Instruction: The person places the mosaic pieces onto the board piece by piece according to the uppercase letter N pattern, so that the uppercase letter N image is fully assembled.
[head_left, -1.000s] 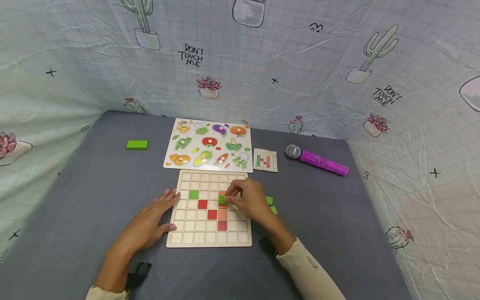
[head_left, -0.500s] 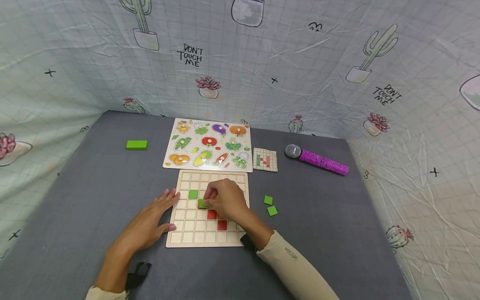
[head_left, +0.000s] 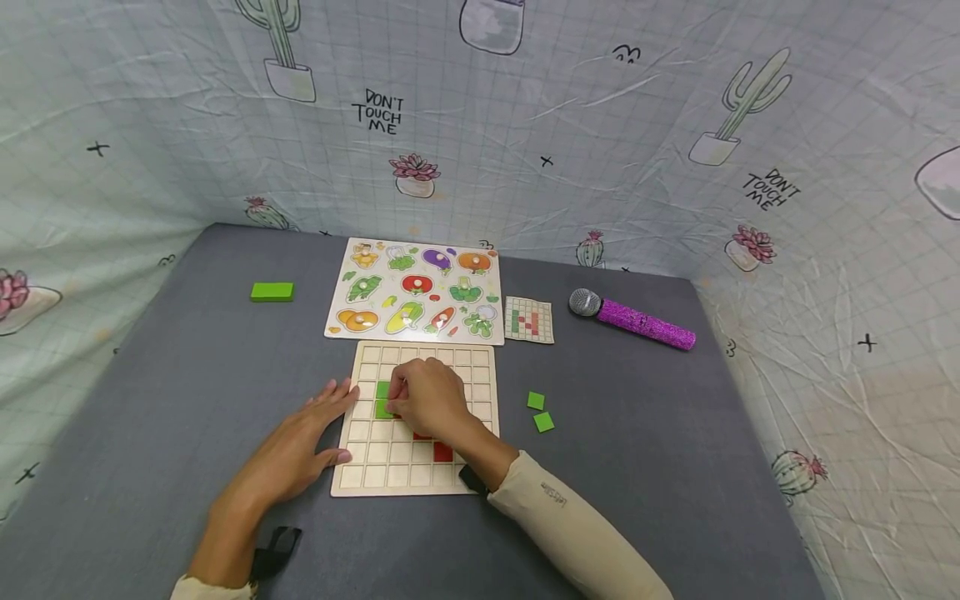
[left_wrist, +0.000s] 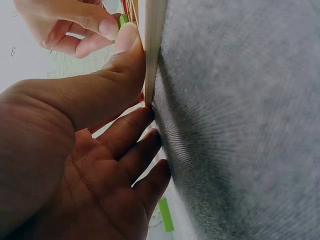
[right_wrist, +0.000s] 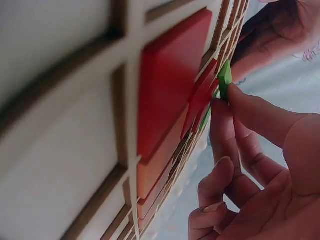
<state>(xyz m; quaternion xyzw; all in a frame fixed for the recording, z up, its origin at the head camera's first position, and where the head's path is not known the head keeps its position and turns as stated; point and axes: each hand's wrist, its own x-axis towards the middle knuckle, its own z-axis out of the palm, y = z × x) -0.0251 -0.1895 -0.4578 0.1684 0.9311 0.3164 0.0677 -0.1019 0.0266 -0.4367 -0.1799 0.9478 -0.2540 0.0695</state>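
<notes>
My right hand [head_left: 427, 396] pinches a small green square tile [right_wrist: 225, 80] between thumb and index finger. In the right wrist view that tile stands tilted at the surface of a wooden grid board [head_left: 367, 477]. Just above it in the head view, another green tile [head_left: 382, 389] sits in a square. Red tiles [head_left: 442, 452] run diagonally across the grid, partly covered by my right hand. Orange tiles [right_wrist: 150, 175] show in the right wrist view. My left hand [head_left: 303, 433] rests at the board's left edge, thumb and fingertips touching it, fingers extended.
Two loose green tiles [head_left: 536, 401] lie right of the board. Behind it are a vegetable puzzle [head_left: 381, 281] and a small pattern card [head_left: 528, 320]. A purple glittery microphone [head_left: 637, 321] lies at the right, a green block [head_left: 272, 292] at the far left.
My right hand has moved left across the board with the green tile, from the orange column past a red tile to below the placed green one. My left hand stays put.
</notes>
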